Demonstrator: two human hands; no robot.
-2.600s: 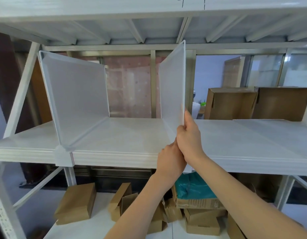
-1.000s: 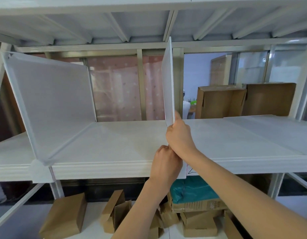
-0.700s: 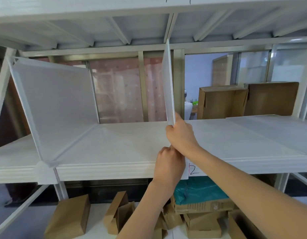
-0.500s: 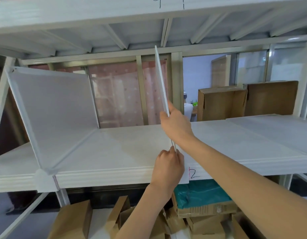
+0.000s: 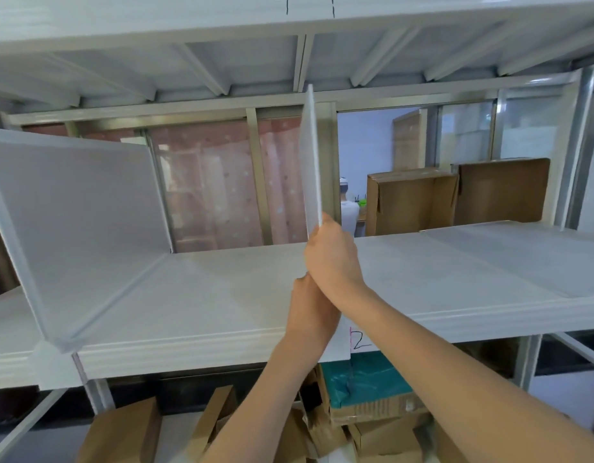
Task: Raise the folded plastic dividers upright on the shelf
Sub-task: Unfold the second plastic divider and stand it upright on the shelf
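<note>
Shelf (image 5: pixel 205 295): white, lined with a flat plastic sheet, seen from the front edge; another shelf deck runs overhead.
Middle divider (image 5: pixel 313 162): white plastic panel, standing upright and seen almost edge-on, its top close under the upper deck; it rises from the shelf near the front centre.
Right hand (image 5: pixel 334 259): fingers curled tight around the divider's front edge, low down, thumb side up.
Left hand (image 5: pixel 310 312): just below the right hand and touching it, at the shelf's front lip; fingers folded in toward the divider's base, but what they pinch cannot be told from here.
Left divider (image 5: pixel 75 222): upright at the left of the shelf, leaning slightly, its broad face toward the camera.
Right sheet (image 5: pixel 522 259): flat on the shelf.
Boxes (image 5: pixel 412 205): brown cardboard, behind the shelf at right; more cardboard lies on the level below.
</note>
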